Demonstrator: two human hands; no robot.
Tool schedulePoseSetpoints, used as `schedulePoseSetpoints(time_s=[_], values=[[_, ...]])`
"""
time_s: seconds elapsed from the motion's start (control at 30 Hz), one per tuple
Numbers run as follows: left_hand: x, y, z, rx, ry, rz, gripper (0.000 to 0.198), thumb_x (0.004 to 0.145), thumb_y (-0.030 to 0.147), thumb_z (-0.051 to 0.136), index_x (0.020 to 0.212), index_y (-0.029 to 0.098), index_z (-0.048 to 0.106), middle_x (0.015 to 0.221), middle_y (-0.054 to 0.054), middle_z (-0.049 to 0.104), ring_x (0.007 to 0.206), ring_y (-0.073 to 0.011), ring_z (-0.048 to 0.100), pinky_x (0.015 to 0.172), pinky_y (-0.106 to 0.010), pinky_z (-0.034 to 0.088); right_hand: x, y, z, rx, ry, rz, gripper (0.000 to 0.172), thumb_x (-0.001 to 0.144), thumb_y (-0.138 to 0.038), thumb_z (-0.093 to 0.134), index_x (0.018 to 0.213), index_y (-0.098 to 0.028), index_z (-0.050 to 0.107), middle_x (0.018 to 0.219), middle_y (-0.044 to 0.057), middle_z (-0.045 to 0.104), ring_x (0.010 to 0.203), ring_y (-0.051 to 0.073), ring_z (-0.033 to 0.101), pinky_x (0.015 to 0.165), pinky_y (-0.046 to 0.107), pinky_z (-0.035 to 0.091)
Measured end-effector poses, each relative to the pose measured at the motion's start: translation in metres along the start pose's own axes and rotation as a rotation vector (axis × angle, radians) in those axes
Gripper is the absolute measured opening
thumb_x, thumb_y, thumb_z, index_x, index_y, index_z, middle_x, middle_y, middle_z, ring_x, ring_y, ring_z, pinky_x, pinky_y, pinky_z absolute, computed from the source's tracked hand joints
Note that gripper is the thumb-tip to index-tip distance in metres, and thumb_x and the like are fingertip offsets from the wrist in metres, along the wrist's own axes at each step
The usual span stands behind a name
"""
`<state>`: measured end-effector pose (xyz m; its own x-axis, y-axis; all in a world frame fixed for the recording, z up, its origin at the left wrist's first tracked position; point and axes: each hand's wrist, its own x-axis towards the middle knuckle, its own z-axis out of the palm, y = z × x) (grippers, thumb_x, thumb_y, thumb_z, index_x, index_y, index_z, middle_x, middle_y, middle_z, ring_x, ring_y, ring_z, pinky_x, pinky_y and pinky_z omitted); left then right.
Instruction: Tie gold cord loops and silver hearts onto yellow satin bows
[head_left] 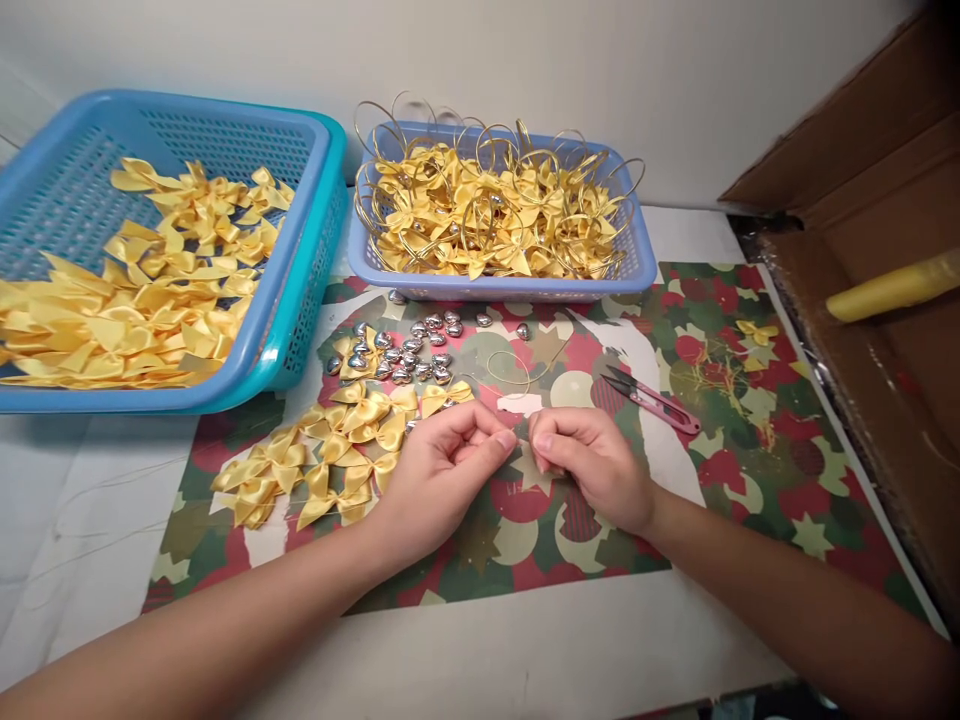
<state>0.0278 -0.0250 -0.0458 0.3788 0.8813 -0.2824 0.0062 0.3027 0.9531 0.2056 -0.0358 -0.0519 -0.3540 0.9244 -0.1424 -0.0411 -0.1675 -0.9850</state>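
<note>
Hands (444,470) pinched, close together (yellow bows (334,446) beside left)

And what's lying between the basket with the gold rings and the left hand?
In the head view, a cluster of small silver pieces lies between the basket and the left hand, with yellow bows nearer the hand.

Head view faces forward, down; left hand (451,460), right hand (598,465) close
</note>
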Motion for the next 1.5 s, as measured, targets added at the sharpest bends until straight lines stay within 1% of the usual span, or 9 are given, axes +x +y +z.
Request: schedulePoseSetpoints(time_s=[0.2,0.4,0.6,0.87,1.5], values=[[0.0011,0.0045,0.0023,0.022,0.013,-0.026,0.019,0.077,0.027,0.060,0.064,0.017,0.052,0.051,0.007,0.037,0.048,-0.0067,0.029,0.044,-0.019,0.024,-0.0002,-0.0028,0.0041,-0.032,0.033,-0.021,0.029,0.087,-0.023,0.052,0.058,-0.018,0.046,0.054,-0.004,0.040,0.051,0.008,0.036,0.048,0.022,0.031],[0.0015,0.0075,0.0037,0.009,0.014,-0.023,0.014,0.073,0.023,0.057,0.062,0.017,0.052,0.052,0.006,0.042,0.047,-0.0062,0.031,0.044,-0.019,0.024,-0.0007,-0.0037,0.0073,-0.102,0.086,-0.027,0.028,0.083,-0.021,0.053,0.057,-0.019,0.044,0.052,-0.005,0.039,0.049,0.008,0.034,0.047,0.023,0.028],[0.0021,0.0073,0.0033,0.013,0.005,0.003,0.012,0.073,0.019,0.054,0.062,0.017,0.054,0.053,0.007,0.044,0.047,-0.0061,0.033,0.044,-0.019,0.025,-0.0002,-0.0042,0.0075,-0.121,0.084,-0.032,0.026,0.081,-0.018,0.053,0.056,-0.019,0.044,0.050,-0.006,0.040,0.047,0.008,0.034,0.046,0.023,0.027],[0.0013,0.0066,0.0021,0.019,-0.009,-0.037,0.014,0.074,0.021,0.054,0.061,0.017,0.052,0.052,0.007,0.042,0.047,-0.0062,0.031,0.044,-0.019,0.024,0.0002,-0.0053,0.0078,-0.123,0.081,-0.035,0.026,0.081,-0.018,0.053,0.056,-0.019,0.045,0.050,-0.006,0.041,0.047,0.007,0.035,0.046,0.022,0.028],[0.0029,0.0083,0.0015,0.023,-0.017,-0.021,0.015,0.076,0.020,0.053,0.061,0.018,0.052,0.053,0.007,0.044,0.048,-0.0067,0.033,0.044,-0.021,0.024,0.0006,-0.0062,0.0080,-0.130,0.063,-0.003,0.027,0.081,-0.020,0.053,0.055,-0.019,0.044,0.049,-0.005,0.040,0.048,0.008,0.034,0.045,0.022,0.029]])
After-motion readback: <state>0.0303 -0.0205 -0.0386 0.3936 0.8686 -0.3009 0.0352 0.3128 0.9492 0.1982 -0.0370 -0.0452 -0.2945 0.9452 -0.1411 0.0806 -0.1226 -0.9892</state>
